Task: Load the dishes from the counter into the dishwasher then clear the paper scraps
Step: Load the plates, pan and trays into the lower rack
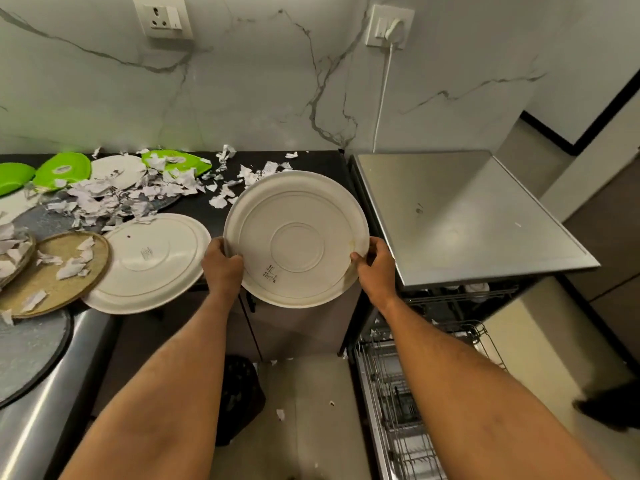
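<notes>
I hold a large white plate [296, 237] tilted up off the black counter [311, 161], its underside facing me. My left hand [221, 265] grips its left rim and my right hand [375, 263] grips its lower right rim. A second white plate [149, 261] lies upside down on the counter just left of it. Torn paper scraps [114, 195] cover the counter's left half. The dishwasher [450, 216] stands open at the right, with its wire rack [398, 403] pulled out below my right forearm.
Green plates [64, 169] and another white plate [117, 169] lie at the back left under scraps. A woven mat [52, 271] and grey round trays [24, 355] sit at the left. A black bin [239, 393] stands on the floor between my arms. Scraps [280, 414] dot the floor.
</notes>
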A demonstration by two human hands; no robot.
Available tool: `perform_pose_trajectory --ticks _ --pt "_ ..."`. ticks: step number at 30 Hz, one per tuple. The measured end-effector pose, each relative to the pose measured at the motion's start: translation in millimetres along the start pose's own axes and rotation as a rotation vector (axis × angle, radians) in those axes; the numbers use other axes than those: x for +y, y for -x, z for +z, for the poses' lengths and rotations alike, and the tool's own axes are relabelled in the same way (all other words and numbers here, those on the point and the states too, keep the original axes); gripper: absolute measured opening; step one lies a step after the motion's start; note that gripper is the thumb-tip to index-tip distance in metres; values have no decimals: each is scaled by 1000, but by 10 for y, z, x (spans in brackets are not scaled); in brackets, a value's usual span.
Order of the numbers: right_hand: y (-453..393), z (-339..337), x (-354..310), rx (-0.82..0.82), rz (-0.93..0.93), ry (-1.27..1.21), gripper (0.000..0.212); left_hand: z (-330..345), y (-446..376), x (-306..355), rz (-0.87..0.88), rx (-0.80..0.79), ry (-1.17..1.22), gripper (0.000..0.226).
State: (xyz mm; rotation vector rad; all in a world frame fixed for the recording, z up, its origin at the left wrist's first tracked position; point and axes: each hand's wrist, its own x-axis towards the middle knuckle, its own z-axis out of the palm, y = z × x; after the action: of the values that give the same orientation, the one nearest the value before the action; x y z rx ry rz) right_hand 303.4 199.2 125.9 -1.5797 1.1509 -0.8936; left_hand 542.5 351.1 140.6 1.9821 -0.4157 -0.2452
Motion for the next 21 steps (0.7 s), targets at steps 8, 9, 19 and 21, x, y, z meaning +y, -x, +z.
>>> perform_pose_trajectory --ticks 8,9,19,21 --pt "416 -695 434 47 43 4 39 352 763 -130 -29 -72 -13 23" --pt "484 -825 503 54 50 14 39 407 905 -137 -21 -74 -23 22" --pt "1156 -2322 1292 96 125 128 34 1176 2396 -214 -40 -191 -44 30" --pt "1236 -2563 1458 121 140 154 35 1356 2629 -258 -39 -227 -53 28"
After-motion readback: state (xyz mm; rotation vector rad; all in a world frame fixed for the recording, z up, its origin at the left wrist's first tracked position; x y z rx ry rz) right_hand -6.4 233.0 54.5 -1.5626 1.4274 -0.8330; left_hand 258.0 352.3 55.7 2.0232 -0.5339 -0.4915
